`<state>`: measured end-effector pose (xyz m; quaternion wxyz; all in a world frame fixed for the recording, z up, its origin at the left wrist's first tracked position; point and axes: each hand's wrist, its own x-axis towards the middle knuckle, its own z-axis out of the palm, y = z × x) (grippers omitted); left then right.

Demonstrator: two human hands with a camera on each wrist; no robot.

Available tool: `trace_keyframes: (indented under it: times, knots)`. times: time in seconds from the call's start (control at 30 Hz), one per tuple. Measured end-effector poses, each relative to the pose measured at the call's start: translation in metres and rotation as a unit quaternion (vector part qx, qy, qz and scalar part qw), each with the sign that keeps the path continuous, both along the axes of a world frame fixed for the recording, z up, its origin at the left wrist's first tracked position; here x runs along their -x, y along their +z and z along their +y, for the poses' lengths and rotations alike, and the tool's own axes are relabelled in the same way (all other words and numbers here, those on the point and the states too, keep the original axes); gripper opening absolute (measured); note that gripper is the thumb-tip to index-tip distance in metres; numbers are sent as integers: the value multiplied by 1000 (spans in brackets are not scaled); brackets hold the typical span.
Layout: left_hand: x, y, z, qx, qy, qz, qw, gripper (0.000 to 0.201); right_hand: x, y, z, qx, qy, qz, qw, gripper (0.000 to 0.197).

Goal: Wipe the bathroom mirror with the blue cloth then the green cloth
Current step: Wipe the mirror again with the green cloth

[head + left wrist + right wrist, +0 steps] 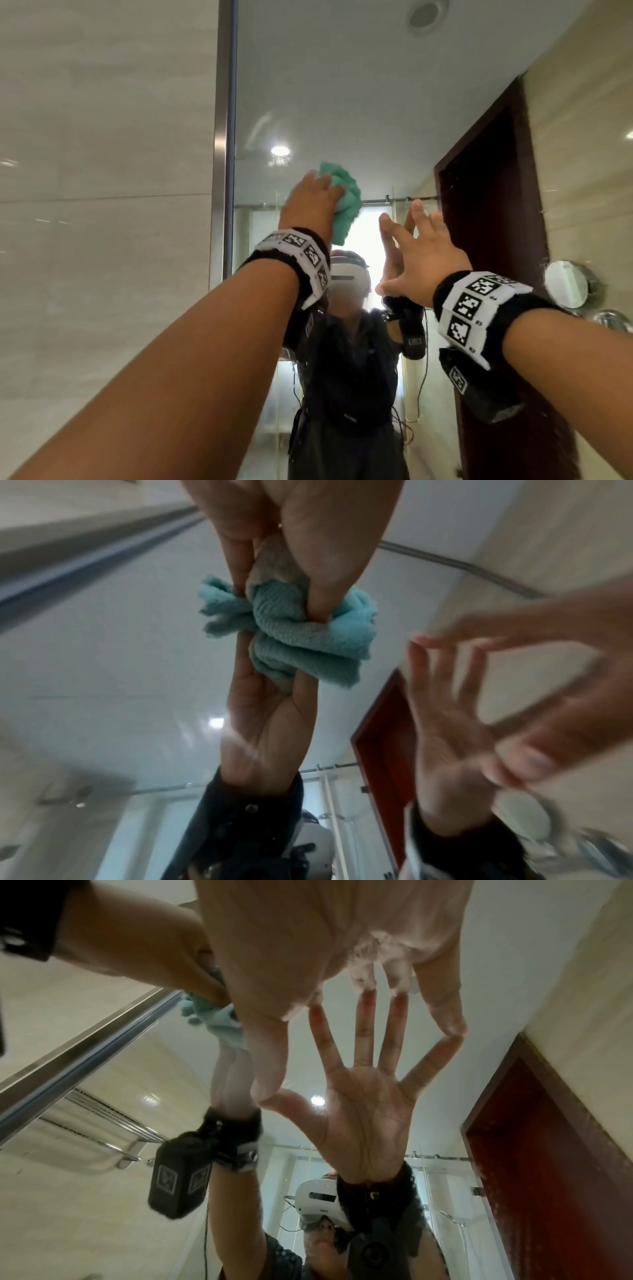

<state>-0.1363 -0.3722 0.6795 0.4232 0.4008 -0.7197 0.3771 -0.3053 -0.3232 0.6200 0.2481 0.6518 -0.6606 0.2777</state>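
The bathroom mirror [342, 85] fills the middle of the head view. My left hand [315, 202] grips a bunched green cloth [346, 205] and presses it on the glass near the mirror's left edge. The left wrist view shows the cloth [301, 631] crumpled between my fingers [308, 534] and their reflection. My right hand [421, 240] is spread open to the right of the cloth, its fingertips touching the glass and holding nothing. In the right wrist view my right hand [325, 947] meets its mirrored palm, with the cloth [212, 1015] off to the left.
A steel frame [224, 137] borders the mirror on the left, with beige wall tiles [102, 171] beyond it. A round magnifying mirror [567, 284] sticks out at the right. The glass reflects a dark red door [489, 205] and a person wearing a headset.
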Motion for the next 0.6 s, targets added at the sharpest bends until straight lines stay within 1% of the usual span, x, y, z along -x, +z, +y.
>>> trace_keyframes:
  times: [0.1, 0.17, 0.2, 0.27, 0.33, 0.4, 0.43, 0.5, 0.6]
  knots:
    - [3, -10, -4, -19, -21, -61, 998, 55, 0, 0, -1, 2, 3, -2, 1000, 114]
    - [-8, -4, -7, -23, -5, -71, 997, 61, 0, 0, -1, 3, 4, -4, 1000, 115]
    - [-16, 0, -8, -21, 5, -48, 999, 59, 0, 0, -1, 3, 3, -4, 1000, 115]
    - [-36, 12, -9, -15, 23, 44, 999, 49, 0, -1, 0, 2, 2, -3, 1000, 115]
    - [-54, 26, -10, -18, 29, 122, 992, 43, 0, -1, -1, 3, 3, -1, 1000, 115]
    - [-61, 37, -10, -31, 30, 154, 987, 43, 1, -2, -2, 4, 1, 2, 1000, 113]
    - [-58, 41, -9, -33, 37, 149, 988, 44, 1, -1, -3, 6, 1, 4, 1000, 113]
    - [-44, 39, -5, -22, 40, 94, 995, 44, 2, -1, -4, 12, 1, 5, 1000, 113]
    - [-15, 15, 0, -4, 22, -5, 1000, 51, 3, 0, -4, 12, 4, 0, 1000, 114]
